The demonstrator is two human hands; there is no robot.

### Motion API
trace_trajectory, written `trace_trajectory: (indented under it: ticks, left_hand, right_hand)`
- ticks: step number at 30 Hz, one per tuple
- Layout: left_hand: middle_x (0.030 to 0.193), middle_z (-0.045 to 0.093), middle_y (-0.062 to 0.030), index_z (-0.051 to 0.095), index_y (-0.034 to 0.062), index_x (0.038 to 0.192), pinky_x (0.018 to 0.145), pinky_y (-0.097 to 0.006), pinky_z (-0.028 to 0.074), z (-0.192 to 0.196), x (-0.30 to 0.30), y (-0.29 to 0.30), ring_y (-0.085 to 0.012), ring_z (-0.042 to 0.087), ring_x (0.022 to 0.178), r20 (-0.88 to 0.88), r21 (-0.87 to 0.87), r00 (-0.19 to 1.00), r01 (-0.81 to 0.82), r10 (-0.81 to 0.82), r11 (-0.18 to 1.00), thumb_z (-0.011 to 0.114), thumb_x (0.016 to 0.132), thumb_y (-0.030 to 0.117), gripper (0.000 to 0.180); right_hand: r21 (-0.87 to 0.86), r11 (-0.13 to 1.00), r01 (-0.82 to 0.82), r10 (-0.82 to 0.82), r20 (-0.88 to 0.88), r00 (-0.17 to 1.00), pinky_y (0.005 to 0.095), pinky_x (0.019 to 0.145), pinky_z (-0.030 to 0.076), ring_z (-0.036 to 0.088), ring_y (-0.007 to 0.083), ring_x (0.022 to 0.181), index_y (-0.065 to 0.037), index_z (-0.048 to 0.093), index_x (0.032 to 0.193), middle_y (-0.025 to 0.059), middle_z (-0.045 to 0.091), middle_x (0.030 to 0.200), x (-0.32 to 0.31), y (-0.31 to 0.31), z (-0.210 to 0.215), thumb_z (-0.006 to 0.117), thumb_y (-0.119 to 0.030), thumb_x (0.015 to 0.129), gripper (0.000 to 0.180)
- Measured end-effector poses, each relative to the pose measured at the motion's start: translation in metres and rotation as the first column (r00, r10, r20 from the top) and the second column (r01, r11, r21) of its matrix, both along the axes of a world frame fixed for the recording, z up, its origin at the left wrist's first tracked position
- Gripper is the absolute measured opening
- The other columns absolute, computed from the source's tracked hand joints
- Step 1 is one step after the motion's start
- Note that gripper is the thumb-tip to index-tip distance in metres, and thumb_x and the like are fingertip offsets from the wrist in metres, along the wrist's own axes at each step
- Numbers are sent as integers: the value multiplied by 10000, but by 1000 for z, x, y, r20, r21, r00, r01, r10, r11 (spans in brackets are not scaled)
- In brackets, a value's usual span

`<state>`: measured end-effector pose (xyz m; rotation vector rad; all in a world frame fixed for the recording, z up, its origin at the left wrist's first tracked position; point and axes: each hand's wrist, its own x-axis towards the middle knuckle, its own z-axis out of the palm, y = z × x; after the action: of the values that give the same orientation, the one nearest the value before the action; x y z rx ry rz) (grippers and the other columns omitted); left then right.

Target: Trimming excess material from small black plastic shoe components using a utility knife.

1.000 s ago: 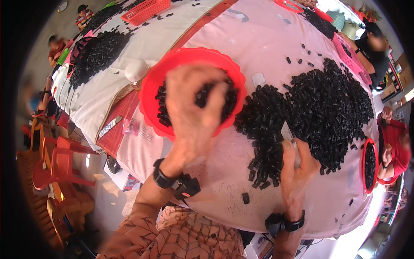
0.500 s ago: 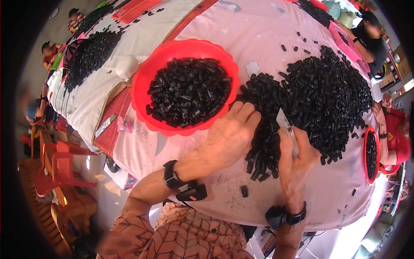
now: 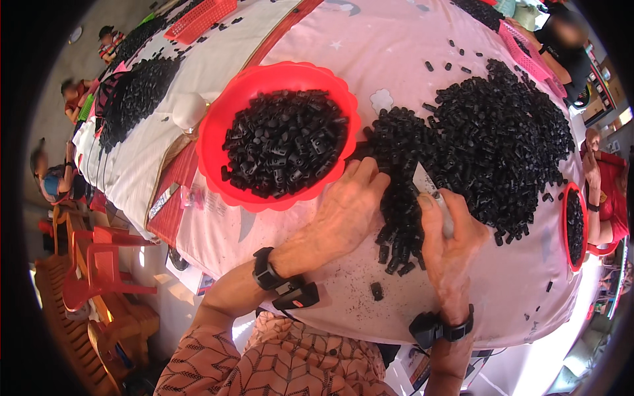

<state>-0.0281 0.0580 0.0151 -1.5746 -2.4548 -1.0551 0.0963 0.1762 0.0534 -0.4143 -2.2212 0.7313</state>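
My left hand [image 3: 347, 204] lies palm down on the pink tablecloth [image 3: 264, 231], its fingers reaching into a strip of small black plastic pieces [image 3: 399, 198]. Whether it grips any piece is hidden. My right hand [image 3: 449, 244] holds a small knife [image 3: 428, 188], blade pointing away from me, at the edge of the same strip. A large heap of black pieces [image 3: 502, 138] spreads to the right. To the left of my hands stands a round red bowl [image 3: 218, 125] filled with black pieces.
Another red bowl of pieces [image 3: 573, 224] sits at the table's right edge beside a person in red [image 3: 611, 198]. Further heaps [image 3: 135, 99] and red baskets [image 3: 201, 16] lie on the far left. Other people sit around the table. Red plastic chairs [image 3: 99, 264] stand at the left.
My left hand was over the red bowl a second ago; it has come back down to the strip of pieces beside the knife. My right hand has hardly moved.
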Motion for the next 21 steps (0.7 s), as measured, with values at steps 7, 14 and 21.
trace_trajectory:
  ticks: [7, 14, 21]
  left_hand:
    - [1003, 560, -187, 601, -43, 987, 763, -446, 492, 3, 2, -2, -389, 579, 914, 29, 23, 999, 23, -24, 999, 624, 748, -61, 240]
    - [866, 617, -155, 602, -32, 1007, 595, -354, 520, 9, 7, 3, -306, 648, 699, 188, 246, 970, 106, -155, 963, 624, 843, -40, 165]
    - [1087, 636, -105, 608, 19, 1199, 839, -309, 536, 21, -3, -2, -195, 650, 958, 853, 515, 155, -84, -499, 853, 603, 915, 21, 284]
  right_hand:
    - [17, 1000, 9, -9, 35, 999, 332, 432, 427, 558, 260, 442, 16, 628, 912, 150, 569, 587, 3, -2, 6, 742, -141, 858, 201]
    - [22, 1000, -1, 1, -19, 1000, 341, 431, 435, 566, 273, 445, 15, 628, 915, 150, 571, 584, 5, 3, -1, 734, -140, 862, 195]
    - [-32, 999, 14, -15, -47, 999, 318, 442, 438, 568, 218, 459, 22, 631, 902, 148, 598, 613, 4, 3, 6, 712, -127, 878, 171]
